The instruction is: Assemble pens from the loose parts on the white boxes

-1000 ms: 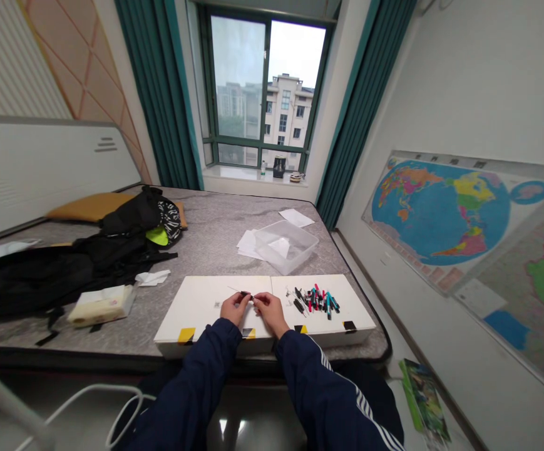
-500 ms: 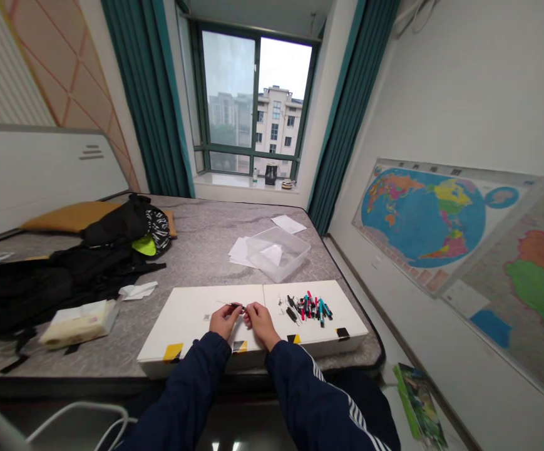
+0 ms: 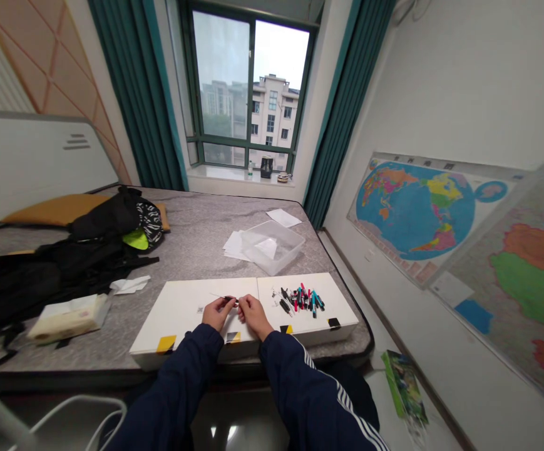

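Observation:
Over the left half of a white box surface (image 3: 173, 310), my two hands meet fingertip to fingertip. My left hand (image 3: 214, 315) pinches a small black pen part (image 3: 229, 299), from which a thin pale rod, like a refill, juts out to the left. The fingers of my right hand (image 3: 254, 316) are closed at the part's right end; they mostly hide what they grip. To the right, a pile of pens and pen parts (image 3: 314, 304) in black, red and teal lies on the right half of the white surface.
Behind the white boxes sits a clear plastic bin (image 3: 281, 257) with paper sheets (image 3: 234, 245) beside it. At left are a tissue pack (image 3: 69, 319), a crumpled tissue (image 3: 129, 285) and a black backpack (image 3: 32, 269). A wall with maps (image 3: 417, 207) runs along the right.
The view has shifted slightly, so the scene sits a little higher and further left. Both hands remain together at the black pen part, with little visible change in their hold.

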`<control>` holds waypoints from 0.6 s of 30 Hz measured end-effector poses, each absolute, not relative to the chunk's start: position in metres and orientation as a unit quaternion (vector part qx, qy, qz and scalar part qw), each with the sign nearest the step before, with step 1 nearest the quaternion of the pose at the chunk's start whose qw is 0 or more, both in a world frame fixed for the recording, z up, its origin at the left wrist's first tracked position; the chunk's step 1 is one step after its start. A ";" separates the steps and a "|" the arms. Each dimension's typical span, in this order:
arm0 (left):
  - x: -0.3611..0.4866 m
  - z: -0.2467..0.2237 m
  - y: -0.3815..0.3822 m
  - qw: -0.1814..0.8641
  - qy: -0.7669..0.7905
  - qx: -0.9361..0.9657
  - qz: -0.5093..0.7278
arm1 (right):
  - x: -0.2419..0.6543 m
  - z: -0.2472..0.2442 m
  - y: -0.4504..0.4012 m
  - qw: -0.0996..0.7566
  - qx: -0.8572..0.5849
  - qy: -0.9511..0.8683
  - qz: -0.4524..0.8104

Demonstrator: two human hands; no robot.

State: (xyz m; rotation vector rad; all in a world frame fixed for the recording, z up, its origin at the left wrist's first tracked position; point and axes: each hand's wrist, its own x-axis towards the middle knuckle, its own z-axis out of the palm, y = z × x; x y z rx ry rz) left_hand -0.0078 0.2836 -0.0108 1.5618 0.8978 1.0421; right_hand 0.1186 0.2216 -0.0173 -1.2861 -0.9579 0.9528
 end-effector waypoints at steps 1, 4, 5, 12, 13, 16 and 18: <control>-0.008 -0.011 0.283 0.504 0.372 0.650 0.430 | 0.119 -0.018 0.222 0.589 -0.558 -0.415 0.410; -0.009 -0.012 0.284 0.504 0.370 0.656 0.423 | 0.119 -0.021 0.222 0.574 -0.573 -0.419 0.409; -0.009 -0.012 0.284 0.504 0.370 0.657 0.422 | 0.119 -0.021 0.223 0.572 -0.575 -0.419 0.409; -0.009 -0.018 0.287 0.497 0.362 0.670 0.416 | 0.119 -0.019 0.224 0.582 -0.545 -0.414 0.439; -0.009 -0.019 0.288 0.498 0.362 0.669 0.416 | 0.120 -0.019 0.224 0.587 -0.538 -0.412 0.442; -0.009 -0.022 0.289 0.499 0.358 0.668 0.421 | 0.121 -0.020 0.223 0.596 -0.529 -0.408 0.444; -0.010 -0.022 0.290 0.498 0.356 0.672 0.416 | 0.121 -0.022 0.223 0.593 -0.535 -0.409 0.441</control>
